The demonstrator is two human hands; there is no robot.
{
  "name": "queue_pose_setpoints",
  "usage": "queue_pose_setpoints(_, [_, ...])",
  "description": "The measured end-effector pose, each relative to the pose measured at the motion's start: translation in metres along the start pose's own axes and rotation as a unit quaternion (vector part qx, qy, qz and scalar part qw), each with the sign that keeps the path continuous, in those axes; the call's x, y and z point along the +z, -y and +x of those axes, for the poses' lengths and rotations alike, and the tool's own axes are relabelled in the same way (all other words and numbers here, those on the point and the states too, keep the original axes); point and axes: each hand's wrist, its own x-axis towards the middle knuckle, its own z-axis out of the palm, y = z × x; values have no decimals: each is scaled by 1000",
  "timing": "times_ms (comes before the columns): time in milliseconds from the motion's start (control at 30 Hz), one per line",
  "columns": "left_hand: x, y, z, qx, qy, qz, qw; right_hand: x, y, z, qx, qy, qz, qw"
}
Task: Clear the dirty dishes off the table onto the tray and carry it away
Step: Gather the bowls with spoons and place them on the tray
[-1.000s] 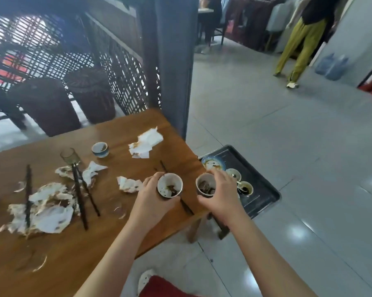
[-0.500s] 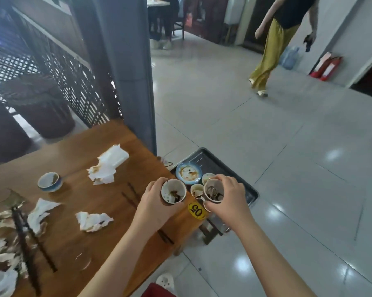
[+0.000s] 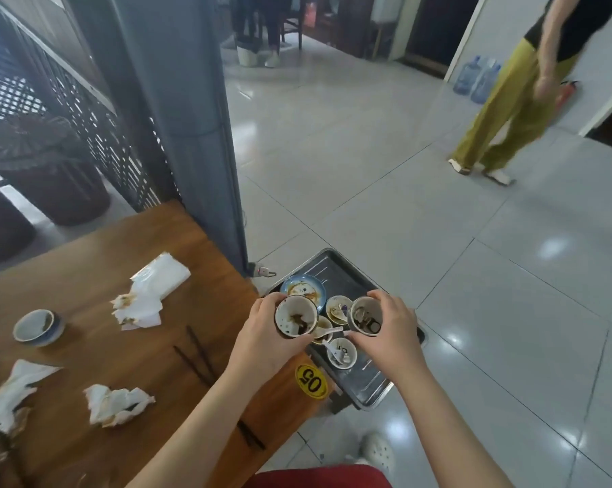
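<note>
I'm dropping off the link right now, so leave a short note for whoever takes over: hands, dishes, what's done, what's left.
Hands: the left hand grips the first cup, dirty, at the tray's near edge. The right hand grips the second cup above the tray.
Done: the blue plate and the small bowls sit on the tray, beside the table.
Left: set both cups on the tray, collect the blue cup and chopsticks from the table, where used napkins also lie, then carry the tray away.
</note>
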Motion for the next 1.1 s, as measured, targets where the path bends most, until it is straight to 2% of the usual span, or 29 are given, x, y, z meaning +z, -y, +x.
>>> queue_pose_setpoints(200, [52,-17,23,-37,-22,-4,999,-10,-43,45,-25,49,-8,998])
queue_pose_setpoints(500, [172,-66,31,-151,-100,-40,983,-27,-143,102,-106,148,-47,982])
queue_pose_setpoints(700, [225,-69,19,-222,-127,-45,966,-23,-183,107,-154,204,-65,965])
queue_pose_setpoints(833, [244,-57,5,-257,-109,-51,959,-12,-196,97,-134,234,-60,961])
queue_pose_setpoints(1100, [292,-30,-14,-298,-93,-37,949,26,-232,90,-115,244,-35,962])
